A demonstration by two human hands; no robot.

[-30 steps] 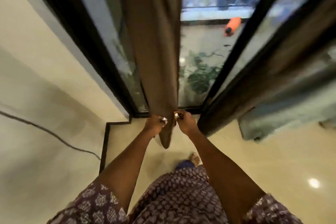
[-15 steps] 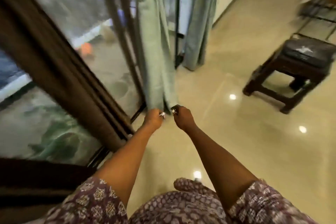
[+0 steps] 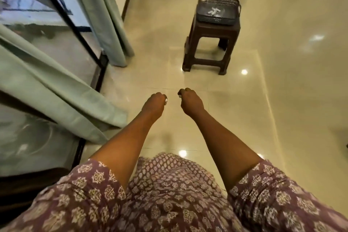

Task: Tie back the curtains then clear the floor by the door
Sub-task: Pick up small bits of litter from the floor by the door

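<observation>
Both our arms reach forward over the pale tiled floor point(image 3: 235, 122) in the middle of the frame. Our left hand point(image 3: 154, 102) is curled into a loose fist, and we cannot tell whether its grip holds anything; a small shiny bit shows at its knuckles. Our right hand point(image 3: 190, 102) is also curled shut, apart from the left, with something small and dark at its fingertips that we cannot make out.

Neither hand touches a curtain. One green curtain point(image 3: 62, 96) slants across the left of the frame, its hem just beside our left forearm. A second green curtain point(image 3: 105, 15) hangs at upper left beside the glass door point(image 3: 62, 30).

At upper right of centre stands a dark stool point(image 3: 211, 43) carrying a black basket point(image 3: 216, 13).
</observation>
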